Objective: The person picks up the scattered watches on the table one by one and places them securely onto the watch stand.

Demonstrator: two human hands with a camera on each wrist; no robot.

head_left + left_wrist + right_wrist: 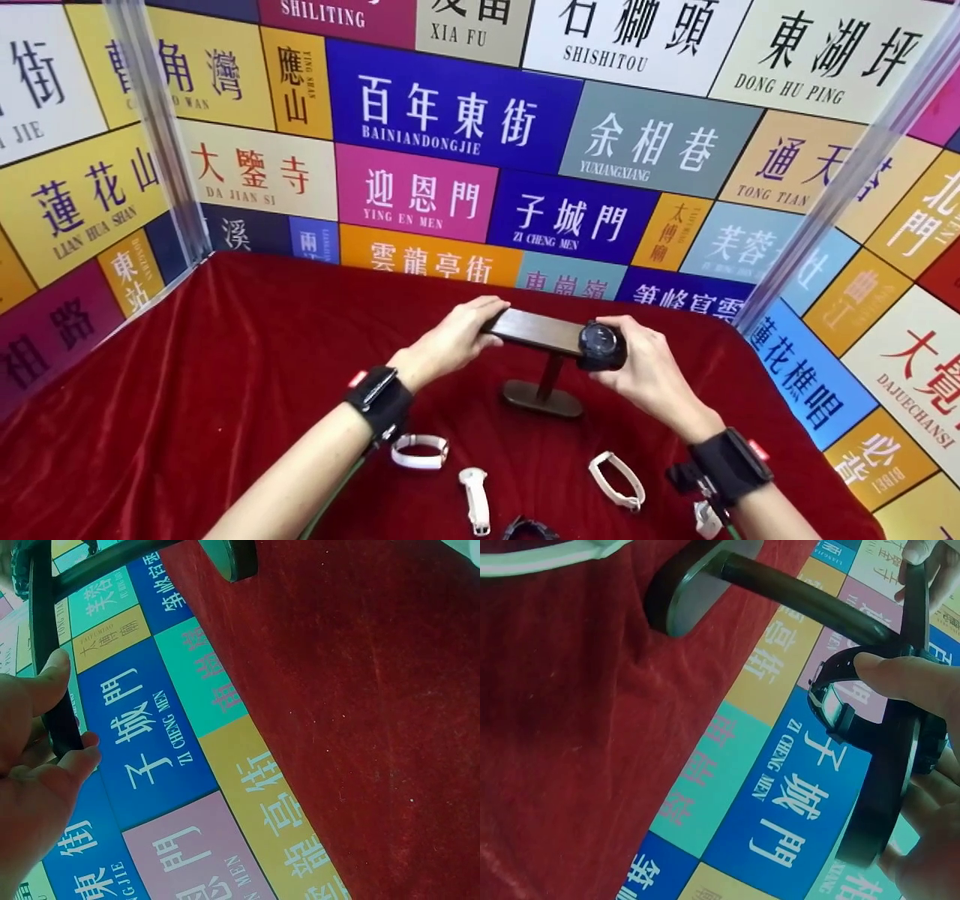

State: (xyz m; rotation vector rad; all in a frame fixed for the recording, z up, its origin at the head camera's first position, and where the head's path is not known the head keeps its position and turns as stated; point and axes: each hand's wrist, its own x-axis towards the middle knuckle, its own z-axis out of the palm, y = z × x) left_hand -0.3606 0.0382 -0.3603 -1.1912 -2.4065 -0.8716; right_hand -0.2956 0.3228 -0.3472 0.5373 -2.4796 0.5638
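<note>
A dark brown T-shaped watch stand (538,331) is before me, its oval base (529,396) over the red cloth. My left hand (454,339) grips the left end of the crossbar, thumb on one side and fingers on the other, as the left wrist view shows too. Near the bar's right end, a black watch (601,343) is looped round it with its dial facing up. My right hand (651,369) holds this watch, the thumb pressing its strap (844,664) in the right wrist view and the other fingers on the far side of the bar.
On the red cloth (247,390) nearer me lie a white watch (420,453), a second white watch (475,501) and a cream band (616,481). A black watch (529,529) shows at the bottom edge. Panels with street names (450,105) stand behind the table.
</note>
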